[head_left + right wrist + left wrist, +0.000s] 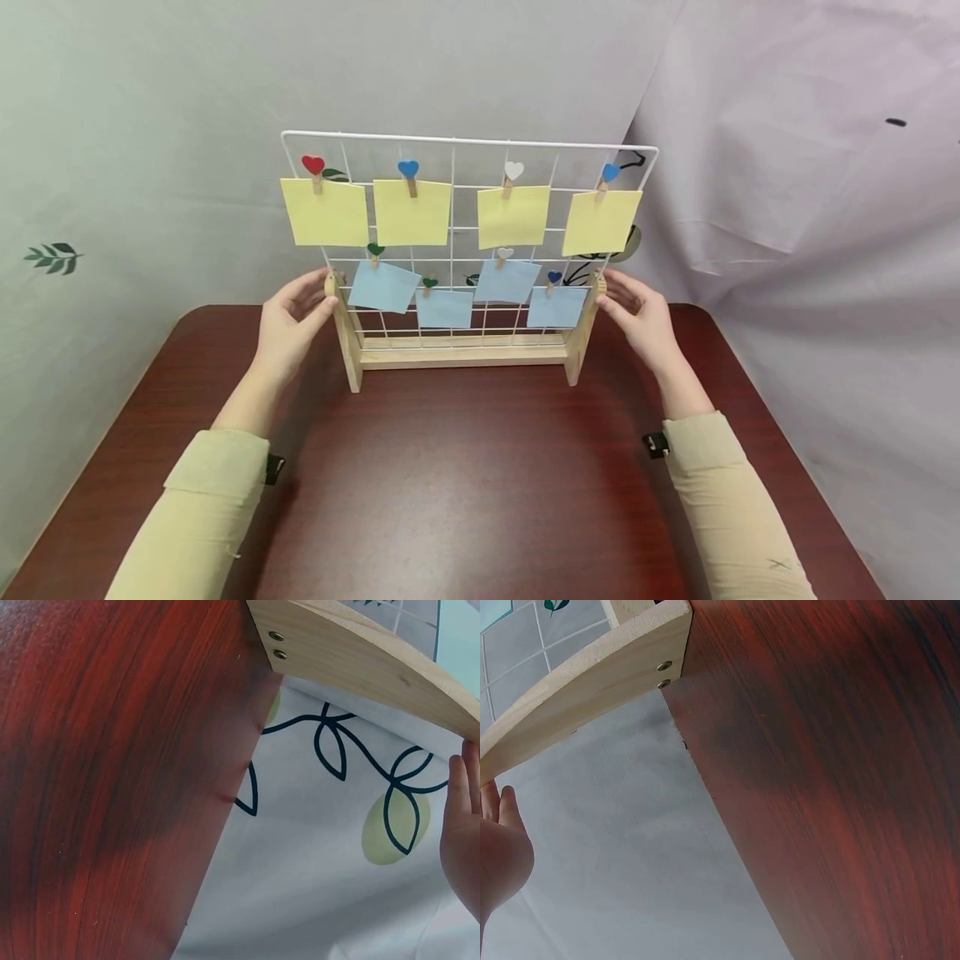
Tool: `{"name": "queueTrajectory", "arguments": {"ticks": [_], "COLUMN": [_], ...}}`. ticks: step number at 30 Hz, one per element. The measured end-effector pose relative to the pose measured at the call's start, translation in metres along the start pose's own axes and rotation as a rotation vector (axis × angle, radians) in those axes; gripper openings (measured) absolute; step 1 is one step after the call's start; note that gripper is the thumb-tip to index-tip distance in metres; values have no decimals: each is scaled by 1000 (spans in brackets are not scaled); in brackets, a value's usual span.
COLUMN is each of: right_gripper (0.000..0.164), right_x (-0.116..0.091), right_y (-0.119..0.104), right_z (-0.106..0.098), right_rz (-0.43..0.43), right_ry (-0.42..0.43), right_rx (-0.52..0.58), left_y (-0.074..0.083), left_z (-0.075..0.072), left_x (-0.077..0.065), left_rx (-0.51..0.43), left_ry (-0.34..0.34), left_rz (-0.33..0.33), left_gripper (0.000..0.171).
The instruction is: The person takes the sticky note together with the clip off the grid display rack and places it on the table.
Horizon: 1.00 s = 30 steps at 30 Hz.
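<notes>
A white wire grid rises from a light wooden stand near the far side of the table. Several yellow notes hang along its upper part and several blue notes lower down, some tilted, each under a small heart-topped clothespin. My left hand grips the top of the left wooden side post, thumb in front and fingers behind. On the opposite side, my right hand holds the right side post the same way. In the wrist views, paired screws show low on the posts' outer faces.
Dark red wood table spreads in front of the stand. Behind it hangs a pale cloth with leaf prints, close to the table's rear edge. A dark wrist device sits at the right cuff.
</notes>
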State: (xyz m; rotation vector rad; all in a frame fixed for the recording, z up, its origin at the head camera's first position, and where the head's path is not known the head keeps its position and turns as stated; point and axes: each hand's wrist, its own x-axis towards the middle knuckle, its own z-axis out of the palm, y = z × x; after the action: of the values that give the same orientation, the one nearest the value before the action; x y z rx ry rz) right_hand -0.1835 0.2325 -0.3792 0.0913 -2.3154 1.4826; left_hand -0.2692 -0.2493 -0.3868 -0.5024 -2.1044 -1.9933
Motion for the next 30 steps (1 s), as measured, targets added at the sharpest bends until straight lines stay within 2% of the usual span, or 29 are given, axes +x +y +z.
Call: {"name": "queueTrajectory", "arguments": {"ticks": [5, 8, 13, 17, 24, 30], "right_gripper": [47, 47, 48, 48, 48, 45], "right_x": [-1, -2, -2, -3, -5, -2], "right_y": [0, 0, 0, -2, -7, -15], "right_z": [1, 2, 2, 2, 0, -5], "right_rz": [-1, 6, 26, 37, 67, 45], "right_ry": [8, 9, 3, 9, -9, -14], "right_rx": [26, 33, 35, 39, 44, 5], "left_y": [3, 7, 18, 26, 37, 47], "left_z": [-1, -4, -11, -15, -21, -26], "left_x": [-1, 0, 2, 5, 10, 16], "left_rx": [37, 67, 159, 238, 274, 327], "left_ry": [-14, -39, -114, -173, -228, -272], "left_rz": [-8, -43, -116, -141, -171, -200], "left_gripper": [44, 46, 51, 54, 53, 54]}}
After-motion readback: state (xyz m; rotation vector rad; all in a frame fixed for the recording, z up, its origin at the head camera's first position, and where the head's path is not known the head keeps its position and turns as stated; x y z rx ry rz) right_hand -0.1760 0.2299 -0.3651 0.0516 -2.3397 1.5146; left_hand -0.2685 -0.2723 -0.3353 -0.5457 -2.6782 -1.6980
